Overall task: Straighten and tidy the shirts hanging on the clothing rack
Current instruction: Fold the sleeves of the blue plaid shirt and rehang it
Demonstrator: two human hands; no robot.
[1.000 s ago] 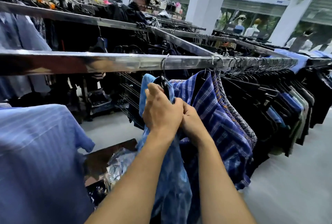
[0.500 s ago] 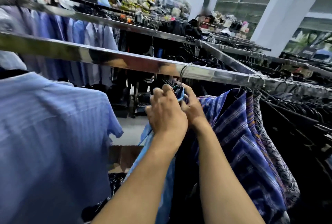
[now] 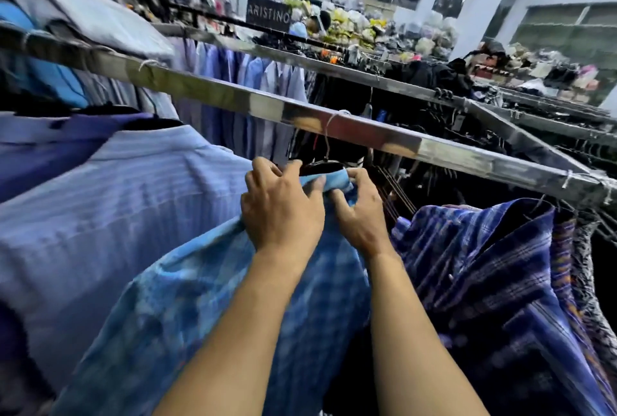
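A light blue checked shirt (image 3: 207, 298) hangs on a black hanger (image 3: 322, 167) hooked over the chrome rail (image 3: 394, 142). My left hand (image 3: 280, 212) grips the shirt's shoulder and collar just below the hanger. My right hand (image 3: 360, 212) pinches the collar fabric at the hanger's right side. A pale blue striped shirt (image 3: 100, 208) hangs directly to the left, touching it. A dark blue plaid shirt (image 3: 484, 282) hangs to the right with a small gap.
More blue and lilac shirts (image 3: 240, 81) hang on a second rail behind. Dark clothes on black hangers (image 3: 500, 135) fill the right side. A black ARISTINO sign (image 3: 268, 16) and piled goods stand at the back.
The view has swung left and nearer. Both hands have slid the light blue shirt and its hanger left along the rail, away from the plaid shirt and against the striped one.
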